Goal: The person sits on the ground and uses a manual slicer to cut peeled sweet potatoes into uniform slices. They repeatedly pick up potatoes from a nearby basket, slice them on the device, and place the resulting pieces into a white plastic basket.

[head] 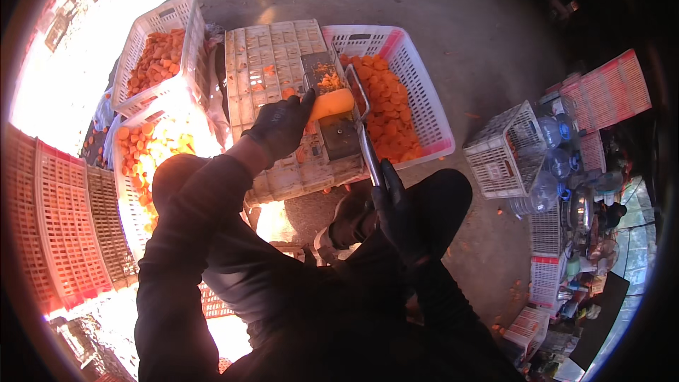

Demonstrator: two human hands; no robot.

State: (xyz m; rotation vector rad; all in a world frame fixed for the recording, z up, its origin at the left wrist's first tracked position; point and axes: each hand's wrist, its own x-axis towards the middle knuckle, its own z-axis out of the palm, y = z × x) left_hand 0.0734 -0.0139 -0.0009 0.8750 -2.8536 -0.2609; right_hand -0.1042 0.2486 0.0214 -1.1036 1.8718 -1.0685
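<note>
My left hand (281, 126), in a dark glove, grips a thick peeled carrot (333, 104) lying across a metal cutting fixture (339, 135). My gloved right hand (393, 204) is closed around the metal handle of a hinged cutter (368, 154), whose frame stands at the carrot's far end. The fixture rests on an upturned white plastic crate (270, 53) dotted with orange scraps. Small carrot bits (330, 80) lie on the metal plate beyond the carrot. Right beside it, a white crate (432, 111) holds many round carrot slices (390, 111).
On the left stand a crate of carrot pieces (197, 37) and a sunlit crate of carrot chunks (123, 191). Red crates (66, 217) stand at the far left. Rightward are a tilted white crate (496, 156) and large clear plastic bottles (546, 191). Scraps dot the concrete floor (477, 254).
</note>
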